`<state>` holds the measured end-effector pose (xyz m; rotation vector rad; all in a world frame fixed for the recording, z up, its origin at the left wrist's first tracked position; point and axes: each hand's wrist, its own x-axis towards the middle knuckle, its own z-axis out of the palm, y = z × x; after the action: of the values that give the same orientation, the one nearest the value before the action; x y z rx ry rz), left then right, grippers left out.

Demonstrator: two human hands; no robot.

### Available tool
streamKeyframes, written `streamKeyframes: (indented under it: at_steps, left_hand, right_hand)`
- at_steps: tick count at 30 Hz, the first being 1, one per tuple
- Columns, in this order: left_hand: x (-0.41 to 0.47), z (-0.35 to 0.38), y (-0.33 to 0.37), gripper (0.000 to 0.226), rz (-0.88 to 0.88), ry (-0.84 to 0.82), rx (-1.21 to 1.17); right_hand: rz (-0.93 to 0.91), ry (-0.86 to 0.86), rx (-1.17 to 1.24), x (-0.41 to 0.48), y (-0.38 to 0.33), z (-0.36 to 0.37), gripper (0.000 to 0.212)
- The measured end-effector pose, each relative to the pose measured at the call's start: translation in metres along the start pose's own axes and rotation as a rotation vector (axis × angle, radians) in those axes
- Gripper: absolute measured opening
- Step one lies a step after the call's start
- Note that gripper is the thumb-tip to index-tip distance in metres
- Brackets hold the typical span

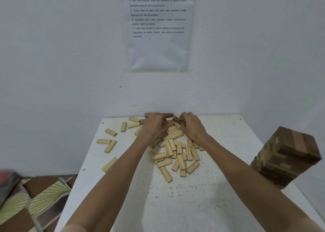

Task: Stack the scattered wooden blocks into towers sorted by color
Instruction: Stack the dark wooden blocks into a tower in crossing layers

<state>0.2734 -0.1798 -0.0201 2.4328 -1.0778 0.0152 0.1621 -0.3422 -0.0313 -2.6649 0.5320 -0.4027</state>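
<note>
Head view, then: where did the blocks lie?

— Most of the pale blocks [177,152] were heaped in the middle of the table [175,210], with a few stray blocks [110,132] well apart to the left. Some dark blocks [167,115] sat at the far edge, against the wall [70,73]. A brown tower [288,157] stood at the table's right edge. It looked tilted, though the wide lens may have caused that.

And the hands?

— Both were at the far end of the heap. The right hand [191,126] had its fingers curled round a dark block [178,120]. The left hand [154,126] lay palm-down on the pale pile with its fingers bent. I couldn't tell whether it gripped anything.

So the step was picking dark pieces out of the pale ones. How would it be done well?

— By my judgement, lift the block straight up rather than dragging it, so the loose pale ones aren't swept towards the edges. The left hand could steady the heap meanwhile. The tower was tall and close to the right forearm. I'd approach it from above, keep the elbow clear, and set the block down gently, squared with the layer beneath.
</note>
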Motion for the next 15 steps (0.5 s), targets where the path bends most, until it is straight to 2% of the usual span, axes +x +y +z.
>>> streamKeyframes:
  at_steps: [3, 8, 15]
  left_hand:
    - [0.0, 0.001, -0.002, 0.039, 0.011, -0.083, -0.052]
    - [-0.003, -0.006, -0.004, 0.025, 0.085, -0.126, -0.025]
    - [-0.008, -0.008, -0.011, 0.036, 0.19, -0.135, 0.083]
  right_hand:
    - [0.013, 0.036, 0.017, -0.008, 0.001, 0.0, 0.025]
    - [-0.027, 0.05, 0.027, -0.018, 0.001, -0.002, 0.024]
    - [-0.028, 0.076, 0.057, -0.03, 0.0, -0.006, 0.024]
